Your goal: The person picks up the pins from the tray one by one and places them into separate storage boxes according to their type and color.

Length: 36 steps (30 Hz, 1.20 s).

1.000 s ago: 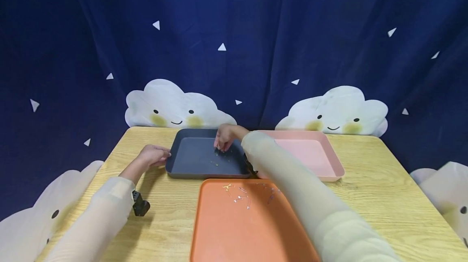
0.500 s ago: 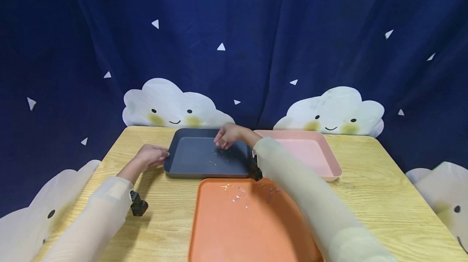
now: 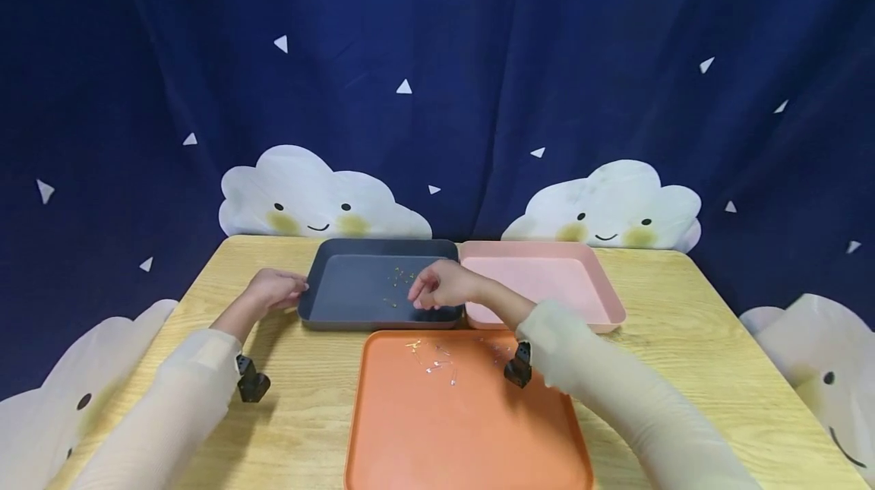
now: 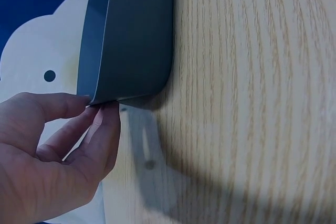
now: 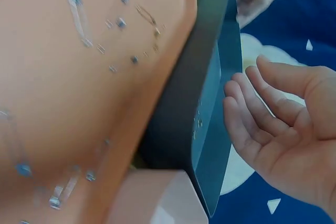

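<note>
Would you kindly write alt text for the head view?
A person's right hand hovers open over a dark grey tray while the left hand touches its left rim; an orange tray lies nearer, a pink tray beside.

Three trays are set on the tabletop (image 3: pixel 683 368): the near tray (image 3: pixel 465 437) lies closest to the person, and behind it the far left tray (image 3: pixel 349 296) and the far right tray (image 3: pixel 547 277) stand side by side, touching. Small pins (image 3: pixel 431 361) are scattered in the near tray's far part, and more small pieces (image 3: pixel 399 277) lie in the far left tray. The left hand (image 3: pixel 273 291) is placed at that tray's left edge, the right hand (image 3: pixel 444 289) above its near right corner.
</note>
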Tool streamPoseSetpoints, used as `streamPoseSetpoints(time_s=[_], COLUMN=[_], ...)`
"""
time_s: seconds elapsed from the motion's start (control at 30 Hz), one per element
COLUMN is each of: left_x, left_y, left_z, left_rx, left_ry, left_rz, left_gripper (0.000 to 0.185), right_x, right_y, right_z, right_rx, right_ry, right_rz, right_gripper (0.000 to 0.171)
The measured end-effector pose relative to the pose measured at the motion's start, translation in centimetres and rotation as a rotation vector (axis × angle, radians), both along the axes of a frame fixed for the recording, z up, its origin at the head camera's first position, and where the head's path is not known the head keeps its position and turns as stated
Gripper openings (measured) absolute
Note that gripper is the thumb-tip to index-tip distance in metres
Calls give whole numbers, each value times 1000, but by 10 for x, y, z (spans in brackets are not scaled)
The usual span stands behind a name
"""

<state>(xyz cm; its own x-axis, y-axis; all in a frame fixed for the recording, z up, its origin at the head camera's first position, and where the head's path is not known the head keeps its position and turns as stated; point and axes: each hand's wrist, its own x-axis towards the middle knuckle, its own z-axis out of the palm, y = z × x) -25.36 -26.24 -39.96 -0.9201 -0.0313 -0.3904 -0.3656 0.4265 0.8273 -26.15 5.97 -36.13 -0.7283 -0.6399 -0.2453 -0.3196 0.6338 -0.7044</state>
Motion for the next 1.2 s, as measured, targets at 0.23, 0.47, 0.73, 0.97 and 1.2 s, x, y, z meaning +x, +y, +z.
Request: streamPoseSetpoints(time_s=[0.23,0.47,0.73,0.97,1.2], left_x=[1,2,1,1,-1], left_y=[-2,-2,-2,-2,0], left_z=[-3,-4,-9,-4,-1], left_rx=[-13,-38,-23,-34,-54], left_ry=[-17,-29,-19,-22,-20], left_rz=[-3,-5,5,-8,-11], left_gripper=[47,46,46,47,46], right_x=[41,70,87,89,86], right_y=[0,-10,-20,-26,-35], right_z=[-6,-18,-30,-32,-40], right_rx=[59,283,515,408,320], right_ry=[212,435,598,655,620], right_rz=[172,354,443,498,411], right_gripper=[11,10,17,19,23])
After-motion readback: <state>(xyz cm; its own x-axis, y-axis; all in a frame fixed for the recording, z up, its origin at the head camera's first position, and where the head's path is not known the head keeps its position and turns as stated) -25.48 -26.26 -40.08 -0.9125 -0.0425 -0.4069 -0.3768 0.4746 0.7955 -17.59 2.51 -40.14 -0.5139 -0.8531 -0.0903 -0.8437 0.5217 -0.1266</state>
